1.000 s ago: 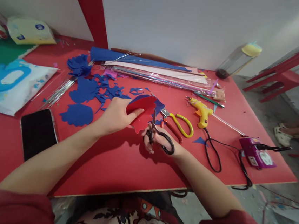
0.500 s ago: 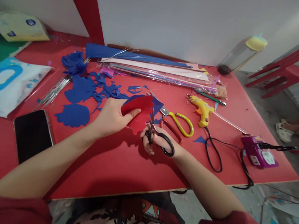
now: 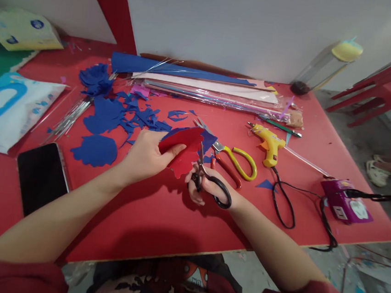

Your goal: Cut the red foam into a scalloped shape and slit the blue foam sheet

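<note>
Pinched in my left hand [image 3: 148, 156] is a red wavy-edged sheet [image 3: 187, 151], thumb on top; whether it is paper or felt I cannot tell. A blue sheet [image 3: 210, 141] shows behind it, its far corner sticking out to the right. My right hand [image 3: 196, 190] has its fingers in the black-handled scissors [image 3: 201, 165], whose blades point up at the red sheet's right edge. Flat on the table to the left lie blue wavy-edged cutouts [image 3: 94, 149], with a heap of blue scraps [image 3: 146, 118] beyond my left hand.
Yellow-and-red-handled pliers [image 3: 228, 150] lie just past my right hand. Farther right are a yellow glue gun [image 3: 268, 144], its black cord and a purple box [image 3: 345, 202]. A phone [image 3: 42, 178] rests by my left forearm. Rolled sheets [image 3: 182, 69] line the wall.
The view has shifted slightly, so things at the right sit farther right. The scissors and red sheet have moved little, both still held.
</note>
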Available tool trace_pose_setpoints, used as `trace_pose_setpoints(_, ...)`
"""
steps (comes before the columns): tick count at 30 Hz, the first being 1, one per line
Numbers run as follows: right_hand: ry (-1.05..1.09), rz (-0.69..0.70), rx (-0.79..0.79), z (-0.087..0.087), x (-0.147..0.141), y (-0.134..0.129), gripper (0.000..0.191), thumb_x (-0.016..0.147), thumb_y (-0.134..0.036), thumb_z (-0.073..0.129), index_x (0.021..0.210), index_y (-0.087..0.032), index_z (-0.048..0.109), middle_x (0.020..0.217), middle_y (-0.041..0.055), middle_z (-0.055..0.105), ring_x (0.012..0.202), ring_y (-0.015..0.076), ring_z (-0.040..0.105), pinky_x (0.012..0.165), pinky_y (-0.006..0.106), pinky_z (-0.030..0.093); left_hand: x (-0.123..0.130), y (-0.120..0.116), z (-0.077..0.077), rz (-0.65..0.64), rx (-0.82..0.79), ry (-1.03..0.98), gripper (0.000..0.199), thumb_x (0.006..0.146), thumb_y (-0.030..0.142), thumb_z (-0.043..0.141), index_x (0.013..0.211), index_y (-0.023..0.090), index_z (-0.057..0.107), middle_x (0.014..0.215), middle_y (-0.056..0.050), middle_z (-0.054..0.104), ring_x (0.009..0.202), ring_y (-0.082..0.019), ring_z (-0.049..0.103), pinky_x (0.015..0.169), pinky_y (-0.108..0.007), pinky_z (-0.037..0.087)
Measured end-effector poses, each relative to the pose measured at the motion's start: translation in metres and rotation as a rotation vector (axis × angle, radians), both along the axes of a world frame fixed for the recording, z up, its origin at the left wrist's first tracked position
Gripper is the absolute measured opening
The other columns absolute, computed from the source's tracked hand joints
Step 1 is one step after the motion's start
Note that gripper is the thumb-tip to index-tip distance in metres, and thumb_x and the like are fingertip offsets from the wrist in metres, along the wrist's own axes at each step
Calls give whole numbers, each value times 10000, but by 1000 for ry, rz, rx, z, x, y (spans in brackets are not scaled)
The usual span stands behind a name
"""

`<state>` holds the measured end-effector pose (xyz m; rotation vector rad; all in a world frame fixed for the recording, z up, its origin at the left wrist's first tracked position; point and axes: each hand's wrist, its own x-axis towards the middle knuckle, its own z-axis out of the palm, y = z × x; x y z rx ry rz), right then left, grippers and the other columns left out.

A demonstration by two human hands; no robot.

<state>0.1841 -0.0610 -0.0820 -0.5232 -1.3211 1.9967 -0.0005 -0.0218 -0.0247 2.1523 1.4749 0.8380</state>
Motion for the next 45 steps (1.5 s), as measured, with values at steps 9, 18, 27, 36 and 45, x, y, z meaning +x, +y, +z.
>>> trace_pose_setpoints(9,-7,17,-49,4,0,0,408,780,-544,563,865,-155,474,493,-82,460,386,52,406,402,204,340,0,0,1,12,-29,22,298,756,425,511,598,185,589,546,-9,612,556,-171,559,538,-267,424)
trace_pose_setpoints(18,-3,13,-78,5,0,-1,380,800,-512,559,849,-142,486,477,-88,431,361,36,365,370,183,308,-3,2,4,25,-35,76,293,743,450,516,663,189,625,575,-28,636,629,-207,596,567,-280,430)
trace_pose_setpoints(27,-111,52,-34,12,2,-1,416,794,-556,531,840,-147,472,461,-96,406,356,41,359,361,183,289,-6,3,11,-24,-50,73,268,731,410,512,683,177,637,587,-10,653,564,-166,559,567,-253,423)
trace_pose_setpoints(36,-122,77,-34,12,1,-2,399,807,-541,520,841,-146,472,461,-95,392,359,40,330,356,180,285,-9,5,14,-75,-64,68,272,717,387,516,548,174,543,506,20,522,512,-117,450,540,-230,379)
trace_pose_setpoints(45,-110,90,-34,11,1,-2,421,792,-543,543,861,-131,488,470,-88,416,358,38,353,363,181,311,-11,5,16,-68,-88,86,281,698,403,511,544,169,530,501,14,507,506,-116,433,502,-227,351)
